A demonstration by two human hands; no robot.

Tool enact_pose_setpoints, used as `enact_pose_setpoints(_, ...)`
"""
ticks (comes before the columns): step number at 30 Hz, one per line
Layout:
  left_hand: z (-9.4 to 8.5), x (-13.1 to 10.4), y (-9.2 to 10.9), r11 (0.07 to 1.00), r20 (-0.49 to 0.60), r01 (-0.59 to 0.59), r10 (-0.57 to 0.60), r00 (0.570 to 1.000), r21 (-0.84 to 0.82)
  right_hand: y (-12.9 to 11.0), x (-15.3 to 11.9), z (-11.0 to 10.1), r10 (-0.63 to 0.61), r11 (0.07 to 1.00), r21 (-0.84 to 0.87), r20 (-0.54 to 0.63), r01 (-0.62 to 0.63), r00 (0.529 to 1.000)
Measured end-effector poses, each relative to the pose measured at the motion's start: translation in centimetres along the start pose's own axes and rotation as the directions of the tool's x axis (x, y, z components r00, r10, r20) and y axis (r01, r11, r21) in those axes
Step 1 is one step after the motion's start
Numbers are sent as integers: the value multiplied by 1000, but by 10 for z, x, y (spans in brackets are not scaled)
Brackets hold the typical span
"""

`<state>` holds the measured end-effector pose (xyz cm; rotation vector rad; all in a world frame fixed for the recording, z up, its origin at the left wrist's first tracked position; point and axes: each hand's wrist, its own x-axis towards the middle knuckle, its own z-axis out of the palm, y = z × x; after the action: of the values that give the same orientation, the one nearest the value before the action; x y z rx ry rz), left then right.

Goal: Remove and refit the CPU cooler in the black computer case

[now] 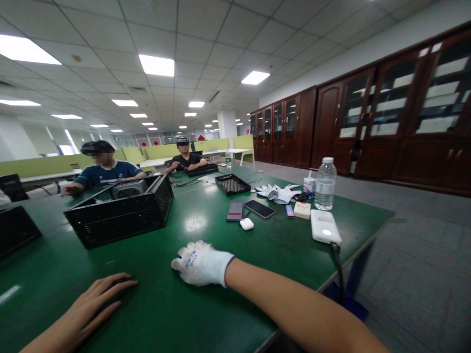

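Observation:
My left hand (93, 305) is bare and lies low over the green table (154, 314), its fingers stretched out and a little apart. It holds nothing. On the tabletop to its right rests my right hand (200, 264), in a white work glove with blue print on the back. The gloved fingers are curled under, so their tips are hidden; no object shows in them. Beyond both hands stands a black open computer case (123, 218), with a power supply unit (129, 189) inside. A white earbud case (247, 224) is the nearest small item to my right hand.
Two phones, one dark (260, 209), lie mid-table. Behind them are a black tray (232, 185) and white gloves (279, 193). A water bottle (326, 184) and a white corded device (326, 226) stand near the right edge. Two people sit across the table.

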<state>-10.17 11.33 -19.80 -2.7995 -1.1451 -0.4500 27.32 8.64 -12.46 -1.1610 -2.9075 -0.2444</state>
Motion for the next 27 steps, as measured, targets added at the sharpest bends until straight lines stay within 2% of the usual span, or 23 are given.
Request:
enact_pose_setpoints(5, 0, 1, 2, 1000, 31, 28, -28, 999, -6, 0, -1, 1, -4, 1000, -5, -28, 4, 1000)
enact_pose_setpoints(9, -1, 2, 3, 1000, -11, -11, 11, 1000, 14, 1, -1, 1, -10, 1000, -4, -29, 10, 1000)
enact_pose_setpoints(13, -2, 2, 6, 999, -9, -33, 34, 999, 12, 1, 1, 3, -7, 1000, -2, -33, 6, 999)
enact_pose_setpoints(20, 21, -4, 8, 996, -131, 85, -89, 987, -41, 1, 1, 5, -7, 1000, -5, -47, 7, 999)
enact_pose_setpoints(27, 25, -4, 7, 996, -131, 67, -73, 989, -52, 0, -1, 4, -3, 1000, -21, -46, 2, 999)
